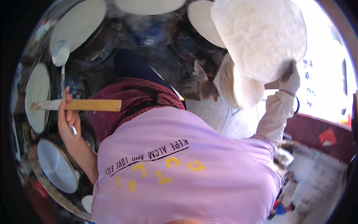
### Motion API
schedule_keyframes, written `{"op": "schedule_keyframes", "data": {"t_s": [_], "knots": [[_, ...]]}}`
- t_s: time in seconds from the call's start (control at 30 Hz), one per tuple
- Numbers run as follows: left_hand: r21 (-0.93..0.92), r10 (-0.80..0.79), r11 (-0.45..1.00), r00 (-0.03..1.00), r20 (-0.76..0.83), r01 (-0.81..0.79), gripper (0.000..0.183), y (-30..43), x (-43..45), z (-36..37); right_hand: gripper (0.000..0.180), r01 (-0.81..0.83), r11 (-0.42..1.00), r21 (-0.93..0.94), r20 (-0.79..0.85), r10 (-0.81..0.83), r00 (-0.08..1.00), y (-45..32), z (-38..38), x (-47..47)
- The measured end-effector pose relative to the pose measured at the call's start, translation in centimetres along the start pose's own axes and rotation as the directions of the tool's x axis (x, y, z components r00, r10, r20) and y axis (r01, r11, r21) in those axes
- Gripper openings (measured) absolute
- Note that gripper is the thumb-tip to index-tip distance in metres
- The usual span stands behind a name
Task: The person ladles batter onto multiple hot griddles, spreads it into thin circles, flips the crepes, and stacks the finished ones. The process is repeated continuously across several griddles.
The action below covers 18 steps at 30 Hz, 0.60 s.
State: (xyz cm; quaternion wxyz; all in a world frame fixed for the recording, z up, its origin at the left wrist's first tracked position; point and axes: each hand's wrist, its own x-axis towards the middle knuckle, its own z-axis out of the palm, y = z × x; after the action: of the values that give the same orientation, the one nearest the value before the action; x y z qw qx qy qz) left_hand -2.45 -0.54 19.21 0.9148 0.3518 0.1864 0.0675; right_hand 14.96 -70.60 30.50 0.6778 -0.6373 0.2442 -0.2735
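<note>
My left hand (68, 116), bare, holds a metal ladle (62, 75) and a flat wooden stick (93, 105) crossing it. Pale batter coats the ladle's bowl and the stick's far end, which lies over a round pale sheet (42, 120) at the left. At the upper right, my right hand (290, 78), in a whitish glove, grips the lower edge of a large, thin round flatbread (260, 36). That flatbread hangs over a stack of similar flatbreads (237, 89) and partly hides it. Its contact with the stack cannot be told.
Round pale sheets on griddles stand at the upper left (81, 25), top (149, 5) and top right (204, 22). A bare metal griddle or lid (57, 166) is at the lower left, inside a curved rim (50, 190). A person (282, 208) is far off at the lower right.
</note>
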Motion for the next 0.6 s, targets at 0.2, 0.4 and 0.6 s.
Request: {"op": "schedule_keyframes", "data": {"t_s": [0.2, 0.4, 0.6], "knots": [[0.21, -0.174, 0.966, 0.979, 0.106, 0.149, 0.047, 2.3, 2.7, 5.2, 0.035, -0.235, 0.894, 0.381, -0.4, 0.388, 0.83, 16.5, -26.2, -6.4], [0.21, -0.232, 0.959, 0.953, 0.195, 0.19, 0.048, 1.9, 2.5, 6.7, 0.045, -0.324, 0.806, 0.496, -0.53, 0.576, 0.623, 33.5, -30.6, -8.6], [0.232, -0.213, 0.958, 0.962, 0.17, 0.171, 0.047, 2.5, 1.4, 8.7, 0.023, -0.168, 0.809, 0.563, -0.562, 0.523, 0.641, 30.6, -25.0, -10.7]]}}
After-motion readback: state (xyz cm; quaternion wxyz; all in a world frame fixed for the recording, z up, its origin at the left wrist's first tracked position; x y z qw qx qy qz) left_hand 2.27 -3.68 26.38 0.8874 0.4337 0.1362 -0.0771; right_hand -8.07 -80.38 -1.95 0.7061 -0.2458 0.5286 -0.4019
